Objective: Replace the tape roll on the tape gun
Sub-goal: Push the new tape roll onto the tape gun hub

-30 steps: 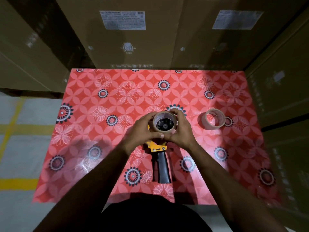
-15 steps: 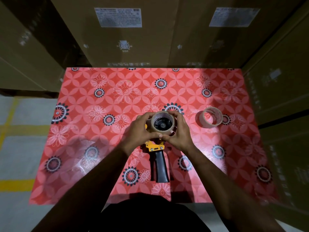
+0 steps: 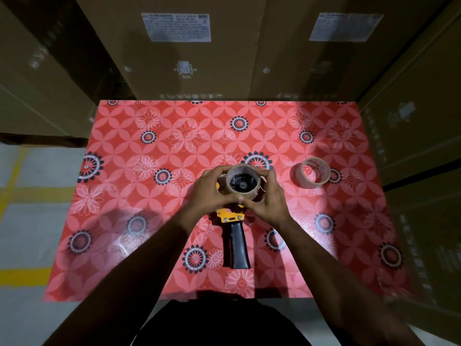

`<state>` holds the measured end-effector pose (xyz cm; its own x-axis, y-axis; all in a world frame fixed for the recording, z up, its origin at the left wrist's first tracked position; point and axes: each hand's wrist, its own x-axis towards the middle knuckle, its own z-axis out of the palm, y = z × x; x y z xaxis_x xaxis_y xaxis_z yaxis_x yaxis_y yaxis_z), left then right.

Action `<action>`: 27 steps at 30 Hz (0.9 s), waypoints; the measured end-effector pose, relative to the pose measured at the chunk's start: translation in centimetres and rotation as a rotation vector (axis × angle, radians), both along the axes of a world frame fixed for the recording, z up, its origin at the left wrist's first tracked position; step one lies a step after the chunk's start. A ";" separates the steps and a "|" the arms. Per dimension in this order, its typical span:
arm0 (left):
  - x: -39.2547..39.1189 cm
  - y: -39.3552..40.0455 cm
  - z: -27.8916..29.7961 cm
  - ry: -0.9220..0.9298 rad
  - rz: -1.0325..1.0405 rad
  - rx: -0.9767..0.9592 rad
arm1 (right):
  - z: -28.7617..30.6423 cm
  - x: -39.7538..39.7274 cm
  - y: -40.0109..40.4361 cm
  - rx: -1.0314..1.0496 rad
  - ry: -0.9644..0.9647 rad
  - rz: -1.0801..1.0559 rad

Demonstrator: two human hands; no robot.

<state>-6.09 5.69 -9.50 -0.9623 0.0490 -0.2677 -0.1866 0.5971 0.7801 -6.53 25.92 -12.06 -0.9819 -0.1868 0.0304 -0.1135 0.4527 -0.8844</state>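
Boxes marked "SIDE" wall the bench beyond both grips, left hand and right hand curled round the roll on the gun; spare roll rightward.

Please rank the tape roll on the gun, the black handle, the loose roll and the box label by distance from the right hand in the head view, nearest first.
From the right hand:
1. Tape roll on the gun, gripped by both hands.
2. Black handle, just below and left, towards the person.
3. Loose roll, to the right on the table.
4. Box label, far back, upper right.
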 end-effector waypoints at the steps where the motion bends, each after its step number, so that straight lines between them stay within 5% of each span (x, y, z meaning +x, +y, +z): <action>1: 0.0 0.0 0.1 -0.001 0.001 0.015 | -0.1 0.1 0.0 -0.020 -0.008 -0.011; 10: -0.2 0.9 0.7 -0.082 -0.072 0.066 | -0.3 1.6 -0.1 -0.004 0.051 -0.068; 18: -0.5 -0.3 0.3 -0.121 -0.022 0.059 | 1.6 -2.1 0.6 0.230 0.067 0.178; 27: -0.4 -0.5 -1.0 -0.089 -0.052 -0.002 | 1.2 -1.3 0.3 0.279 -0.023 0.167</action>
<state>-6.47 5.21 -10.53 -0.9310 0.0972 -0.3519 -0.2238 0.6096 0.7605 -7.83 26.22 -10.82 -0.9367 -0.3437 -0.0662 -0.1885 0.6548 -0.7319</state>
